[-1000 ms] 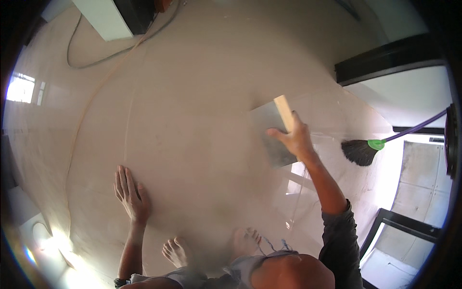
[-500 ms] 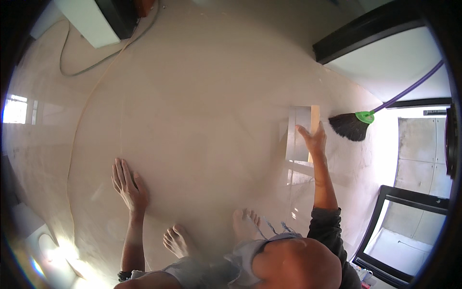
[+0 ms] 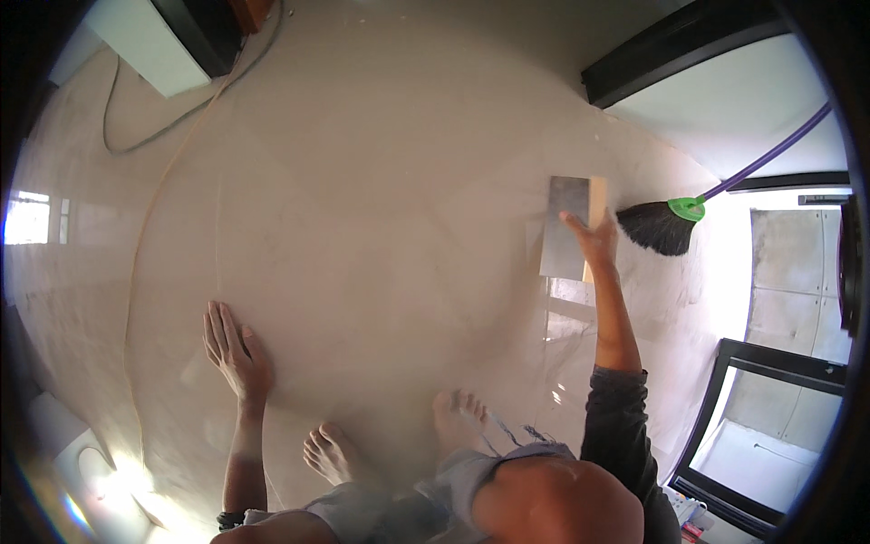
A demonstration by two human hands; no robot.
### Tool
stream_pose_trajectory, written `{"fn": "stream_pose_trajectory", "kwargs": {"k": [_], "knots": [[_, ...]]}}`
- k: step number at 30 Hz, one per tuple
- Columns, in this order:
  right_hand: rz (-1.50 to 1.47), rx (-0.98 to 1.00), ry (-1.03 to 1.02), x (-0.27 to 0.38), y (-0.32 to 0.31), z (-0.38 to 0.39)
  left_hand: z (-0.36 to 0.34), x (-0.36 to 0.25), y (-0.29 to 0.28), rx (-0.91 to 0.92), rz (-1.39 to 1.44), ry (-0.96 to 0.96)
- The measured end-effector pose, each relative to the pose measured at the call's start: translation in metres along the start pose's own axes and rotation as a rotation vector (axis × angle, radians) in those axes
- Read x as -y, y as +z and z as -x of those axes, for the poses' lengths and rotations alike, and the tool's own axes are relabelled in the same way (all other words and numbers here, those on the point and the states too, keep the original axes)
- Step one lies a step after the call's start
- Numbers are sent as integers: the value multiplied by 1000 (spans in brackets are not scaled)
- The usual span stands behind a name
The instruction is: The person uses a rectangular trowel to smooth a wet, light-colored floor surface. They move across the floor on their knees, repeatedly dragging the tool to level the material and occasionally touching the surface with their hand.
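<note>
My right hand [image 3: 596, 241] grips a wide scraper by its wooden back edge, thumb across the metal. The scraper [image 3: 567, 213] has a broad flat grey blade and a pale wood strip along its right side. It lies low over the beige floor [image 3: 390, 208]; whether the whole blade edge touches, I cannot tell. On the left, my left hand [image 3: 238, 355] rests flat on the same floor with its fingers stretched out, holding nothing. Just right of the scraper is a broom [image 3: 660, 227] with dark bristles, a green collar and a purple handle.
A thin tan cord [image 3: 142, 236] runs down the left side, and a grey cable [image 3: 136, 145] loops at the upper left by a white and black block [image 3: 149, 45]. A lit lamp [image 3: 118, 480] glows at lower left. A black-framed panel [image 3: 725, 399] stands at right.
My right hand has slid the scraper a little farther away from me along the floor. My left hand stays flat in about the same spot. The whole view has shifted slightly.
</note>
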State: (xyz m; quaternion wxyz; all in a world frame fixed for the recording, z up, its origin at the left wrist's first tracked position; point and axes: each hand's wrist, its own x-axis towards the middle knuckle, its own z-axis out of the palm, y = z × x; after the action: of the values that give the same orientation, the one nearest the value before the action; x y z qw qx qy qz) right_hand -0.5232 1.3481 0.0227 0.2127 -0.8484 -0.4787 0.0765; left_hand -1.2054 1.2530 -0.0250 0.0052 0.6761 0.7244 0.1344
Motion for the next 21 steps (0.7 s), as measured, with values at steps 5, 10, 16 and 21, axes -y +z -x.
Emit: {"fn": "stream_pose_trajectory", "kwargs": {"k": [5,10,16,21], "knots": [[25,114,117,32,-2,-41,0,3,-4,12,-7,4],[12,131,-59,47,13,-51,4,10,-7,17,-39,-2],[158,-59,-272,16,32,-94,-3,4,-3,16,-40,21],[119,0,-166,29,40,-122,-1,3,-9,31,-48,-5]]}}
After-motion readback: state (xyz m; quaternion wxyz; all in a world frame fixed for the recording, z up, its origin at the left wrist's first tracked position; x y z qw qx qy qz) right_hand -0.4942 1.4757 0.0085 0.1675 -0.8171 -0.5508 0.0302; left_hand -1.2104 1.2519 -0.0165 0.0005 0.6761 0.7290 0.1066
